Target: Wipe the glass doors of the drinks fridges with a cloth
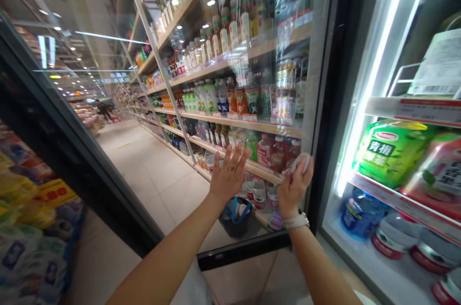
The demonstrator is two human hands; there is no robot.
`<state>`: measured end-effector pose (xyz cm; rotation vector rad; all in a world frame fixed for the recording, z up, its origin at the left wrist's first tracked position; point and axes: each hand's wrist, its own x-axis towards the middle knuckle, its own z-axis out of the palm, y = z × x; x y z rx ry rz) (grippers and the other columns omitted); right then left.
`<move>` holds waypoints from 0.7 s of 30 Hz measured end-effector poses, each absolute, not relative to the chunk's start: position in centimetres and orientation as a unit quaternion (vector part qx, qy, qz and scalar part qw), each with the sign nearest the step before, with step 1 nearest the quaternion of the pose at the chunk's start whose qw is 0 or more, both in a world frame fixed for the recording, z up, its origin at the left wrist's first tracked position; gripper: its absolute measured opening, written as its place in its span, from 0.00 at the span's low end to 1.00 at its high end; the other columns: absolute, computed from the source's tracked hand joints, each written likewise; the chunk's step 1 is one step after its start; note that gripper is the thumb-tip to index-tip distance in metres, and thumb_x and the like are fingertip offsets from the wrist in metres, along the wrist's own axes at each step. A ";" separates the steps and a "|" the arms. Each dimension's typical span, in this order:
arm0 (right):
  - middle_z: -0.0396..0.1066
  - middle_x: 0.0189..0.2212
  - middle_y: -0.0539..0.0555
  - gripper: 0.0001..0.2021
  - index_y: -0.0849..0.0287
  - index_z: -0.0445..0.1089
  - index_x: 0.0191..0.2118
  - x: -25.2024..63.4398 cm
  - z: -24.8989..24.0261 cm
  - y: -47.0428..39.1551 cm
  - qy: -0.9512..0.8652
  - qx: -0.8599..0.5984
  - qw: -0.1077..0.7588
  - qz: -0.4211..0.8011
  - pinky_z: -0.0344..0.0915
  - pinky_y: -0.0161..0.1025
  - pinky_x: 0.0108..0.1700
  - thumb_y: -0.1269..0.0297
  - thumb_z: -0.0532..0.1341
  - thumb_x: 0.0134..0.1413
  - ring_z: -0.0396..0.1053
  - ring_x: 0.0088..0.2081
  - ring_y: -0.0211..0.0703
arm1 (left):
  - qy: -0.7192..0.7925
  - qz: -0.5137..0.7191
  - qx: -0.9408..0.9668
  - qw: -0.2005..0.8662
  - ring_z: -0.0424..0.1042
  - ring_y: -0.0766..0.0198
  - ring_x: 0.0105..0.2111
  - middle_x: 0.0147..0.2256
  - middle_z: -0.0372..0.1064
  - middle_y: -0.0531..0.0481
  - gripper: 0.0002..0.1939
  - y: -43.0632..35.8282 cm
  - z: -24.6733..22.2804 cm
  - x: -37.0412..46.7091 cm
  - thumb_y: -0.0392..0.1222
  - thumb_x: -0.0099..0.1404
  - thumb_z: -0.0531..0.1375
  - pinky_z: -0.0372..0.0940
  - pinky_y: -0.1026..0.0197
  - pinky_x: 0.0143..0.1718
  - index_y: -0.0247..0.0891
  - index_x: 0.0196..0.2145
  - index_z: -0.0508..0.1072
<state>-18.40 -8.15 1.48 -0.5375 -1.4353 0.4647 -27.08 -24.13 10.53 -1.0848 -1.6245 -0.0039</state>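
A glass cooler door with a black frame (248, 253) stands open in front of me. My left hand (228, 173) has its fingers spread, with the palm toward the glass; it appears to lie flat on the pane. Near the upright black edge of the door, my right hand (293, 185) grips a white cloth (300, 163) and presses it against the glass. A pale watch sits on the right wrist. The exact folds of the cloth are partly hidden by the fingers.
Right of the door, the lit cooler holds a green drink pack (389, 151), a blue bottle (360, 213) and several others. Through the glass show shelves of bottles and a dark bucket (236, 223) on the floor. Stacked packages (32, 247) stand at left.
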 end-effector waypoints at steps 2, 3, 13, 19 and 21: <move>0.39 0.70 0.62 0.29 0.54 0.42 0.70 -18.9 0.9 -10.3 -0.676 -0.218 0.675 0.198 0.47 0.67 0.66 0.68 0.46 0.65 0.39 0.70 0.54 | -0.692 -0.007 -0.464 0.553 0.42 0.53 0.68 0.66 0.48 0.41 0.36 -24.2 10.5 -27.2 0.44 0.68 0.54 0.30 0.42 0.68 0.41 0.68 0.44; 0.39 0.70 0.61 0.29 0.53 0.41 0.70 -19.1 0.6 -11.6 -0.700 -0.191 0.663 0.186 0.47 0.67 0.65 0.70 0.45 0.65 0.38 0.70 0.54 | -0.690 -0.009 -0.468 0.552 0.43 0.54 0.68 0.66 0.48 0.41 0.36 -24.2 10.4 -27.2 0.44 0.68 0.54 0.30 0.42 0.68 0.42 0.68 0.44; 0.42 0.70 0.57 0.31 0.49 0.42 0.70 -18.5 0.8 -10.2 -0.726 -0.142 0.651 0.172 0.47 0.63 0.67 0.74 0.44 0.63 0.41 0.70 0.50 | -0.676 -0.008 -0.471 0.567 0.44 0.58 0.68 0.63 0.55 0.44 0.33 -24.7 7.6 -27.4 0.44 0.69 0.53 0.30 0.48 0.69 0.38 0.68 0.46; 0.40 0.70 0.62 0.29 0.57 0.43 0.70 -18.3 1.6 -8.4 -0.656 -0.242 0.683 0.212 0.45 0.64 0.67 0.68 0.45 0.65 0.38 0.70 0.55 | -0.674 -0.002 -0.468 0.571 0.41 0.58 0.68 0.64 0.53 0.46 0.32 -24.6 7.7 -27.3 0.44 0.69 0.52 0.31 0.49 0.70 0.37 0.67 0.49; 0.39 0.70 0.63 0.29 0.57 0.43 0.70 -19.1 1.2 -10.7 -0.679 -0.216 0.671 0.206 0.46 0.65 0.66 0.69 0.45 0.65 0.39 0.70 0.56 | -0.673 -0.002 -0.469 0.571 0.39 0.58 0.68 0.64 0.53 0.46 0.31 -24.6 7.6 -27.4 0.44 0.69 0.52 0.32 0.48 0.69 0.37 0.67 0.51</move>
